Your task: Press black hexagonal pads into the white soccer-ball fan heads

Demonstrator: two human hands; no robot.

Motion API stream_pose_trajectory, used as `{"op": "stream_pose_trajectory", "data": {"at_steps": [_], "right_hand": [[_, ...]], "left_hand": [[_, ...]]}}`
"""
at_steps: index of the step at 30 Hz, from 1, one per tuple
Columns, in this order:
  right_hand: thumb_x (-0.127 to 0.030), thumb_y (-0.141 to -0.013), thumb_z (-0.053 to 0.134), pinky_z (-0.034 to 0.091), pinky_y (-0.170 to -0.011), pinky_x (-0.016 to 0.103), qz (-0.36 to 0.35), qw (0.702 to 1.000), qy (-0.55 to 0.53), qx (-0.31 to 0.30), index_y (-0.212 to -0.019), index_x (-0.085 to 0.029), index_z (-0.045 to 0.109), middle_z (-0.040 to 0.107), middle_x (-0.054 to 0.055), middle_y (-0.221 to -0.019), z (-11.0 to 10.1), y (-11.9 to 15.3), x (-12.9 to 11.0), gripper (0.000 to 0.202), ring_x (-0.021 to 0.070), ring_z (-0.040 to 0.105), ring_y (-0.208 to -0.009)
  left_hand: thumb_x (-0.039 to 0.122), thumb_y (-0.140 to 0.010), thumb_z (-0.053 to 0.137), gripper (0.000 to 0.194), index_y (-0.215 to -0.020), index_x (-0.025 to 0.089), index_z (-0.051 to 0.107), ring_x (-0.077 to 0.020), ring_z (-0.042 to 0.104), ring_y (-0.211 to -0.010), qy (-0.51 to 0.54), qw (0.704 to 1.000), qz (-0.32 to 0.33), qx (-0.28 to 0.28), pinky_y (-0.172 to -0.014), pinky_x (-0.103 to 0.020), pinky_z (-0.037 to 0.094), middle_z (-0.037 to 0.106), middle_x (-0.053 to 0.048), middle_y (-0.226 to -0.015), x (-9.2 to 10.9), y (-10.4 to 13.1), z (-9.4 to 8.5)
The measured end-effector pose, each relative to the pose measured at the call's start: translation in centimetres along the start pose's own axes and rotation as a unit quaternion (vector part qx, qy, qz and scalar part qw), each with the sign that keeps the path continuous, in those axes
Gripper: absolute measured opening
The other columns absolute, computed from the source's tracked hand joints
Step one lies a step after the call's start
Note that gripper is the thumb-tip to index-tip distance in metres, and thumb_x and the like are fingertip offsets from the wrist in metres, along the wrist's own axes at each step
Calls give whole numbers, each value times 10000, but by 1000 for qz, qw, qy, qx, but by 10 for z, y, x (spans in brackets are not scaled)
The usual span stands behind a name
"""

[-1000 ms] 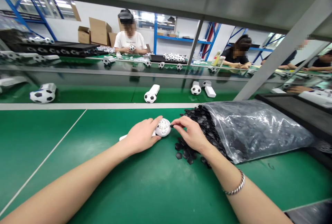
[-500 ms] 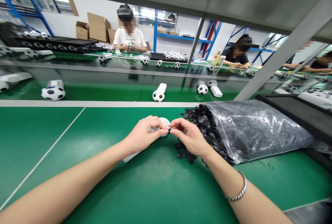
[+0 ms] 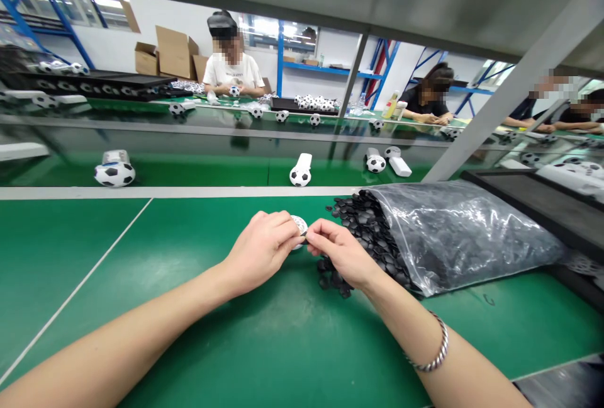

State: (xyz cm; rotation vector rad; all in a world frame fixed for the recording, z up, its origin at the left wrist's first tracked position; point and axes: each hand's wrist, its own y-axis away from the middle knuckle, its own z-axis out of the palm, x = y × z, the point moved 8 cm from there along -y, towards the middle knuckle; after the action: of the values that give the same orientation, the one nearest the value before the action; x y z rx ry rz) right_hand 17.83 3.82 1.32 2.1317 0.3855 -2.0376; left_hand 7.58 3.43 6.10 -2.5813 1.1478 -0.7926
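Observation:
My left hand [image 3: 264, 247] is closed around a white, ball-shaped openwork part [image 3: 299, 224], most of it hidden behind the fingers. Thumb and forefinger of my right hand [image 3: 342, 250] pinch a small black piece [image 3: 304, 237] at the right side of the white part, close to my left fingertips. Just beyond my right hand lies a heap of flat black pieces [image 3: 372, 225], spilling from the mouth of a clear plastic bag [image 3: 476, 238]. A few loose pieces [image 3: 336, 279] lie under my right wrist on the green table [image 3: 283, 345].
Behind the table's pale edge runs a green conveyor [image 3: 212, 169] carrying white devices with football-patterned heads [image 3: 300, 175]. A black tray [image 3: 523, 197] stands at right, beside a slanted metal post [image 3: 495, 93]. Co-workers sit across the line, one holding a small football-patterned piece [image 3: 233, 90].
My left hand has rolled further over the white part, and its white handle no longer shows below the wrist. The nearer conveyor's football-headed devices have shifted right.

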Motion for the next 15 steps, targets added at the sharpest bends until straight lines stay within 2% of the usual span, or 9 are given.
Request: {"op": "stream_pose_trajectory", "data": {"at_steps": [3, 5, 7, 10, 12, 14, 15], "right_hand": [[-316, -780, 562, 317, -553, 204, 96, 984, -142, -56, -709, -163, 497, 466, -38, -628, 12, 3, 13, 181, 63, 406, -564], [-319, -765, 585, 317, -553, 202, 104, 975, -190, -56, -714, -159, 507, 471, -36, -630, 15, 3, 13, 186, 59, 407, -560], [-319, -754, 603, 321, -557, 201, 75, 978, -195, -18, -716, -158, 519, 488, -33, -633, 11, 2, 11, 185, 59, 415, -567], [-327, -736, 624, 331, -553, 198, 49, 978, -200, 42, -718, -165, 525, 504, -36, -626, 2, -1, 12, 190, 59, 430, -571], [-338, -725, 632, 347, -557, 197, 55, 973, -211, 70, -726, -174, 530, 509, -40, -636, -4, -2, 16, 193, 62, 449, -586], [-341, -710, 644, 359, -566, 196, 50, 977, -187, 94, -733, -176, 553, 531, -34, -677, -12, -4, 18, 190, 71, 481, -632], [-341, -704, 648, 365, -571, 198, 43, 981, -160, 101, -733, -174, 567, 545, -28, -693, -15, -5, 17, 187, 77, 496, -655]], "left_hand": [[266, -875, 396, 221, -698, 176, 491, -112, 469, -671, 122, 992, -25, -17, -631, -242, 361, 491, 17, -710, -6, -1, 3], [269, -880, 389, 220, -707, 175, 487, -109, 472, -660, 162, 986, -47, -9, -609, -228, 380, 489, 14, -707, -11, -1, 4], [259, -882, 388, 212, -719, 171, 490, -117, 478, -672, 108, 994, -24, 25, -620, -247, 373, 511, 5, -716, -7, 1, 1], [210, -877, 400, 183, -739, 161, 511, -134, 499, -709, -43, 993, 83, 69, -655, -291, 341, 567, -16, -751, 14, 7, 0], [186, -873, 400, 175, -759, 157, 530, -139, 516, -721, -105, 981, 150, 68, -668, -305, 335, 590, -26, -766, 27, 11, 4], [194, -873, 392, 198, -745, 157, 538, -140, 522, -712, -126, 977, 163, 60, -674, -310, 340, 592, -27, -747, 28, 11, 5], [209, -875, 382, 225, -717, 158, 533, -141, 520, -696, -129, 980, 141, 56, -668, -310, 344, 583, -24, -720, 22, 9, 3]]}}
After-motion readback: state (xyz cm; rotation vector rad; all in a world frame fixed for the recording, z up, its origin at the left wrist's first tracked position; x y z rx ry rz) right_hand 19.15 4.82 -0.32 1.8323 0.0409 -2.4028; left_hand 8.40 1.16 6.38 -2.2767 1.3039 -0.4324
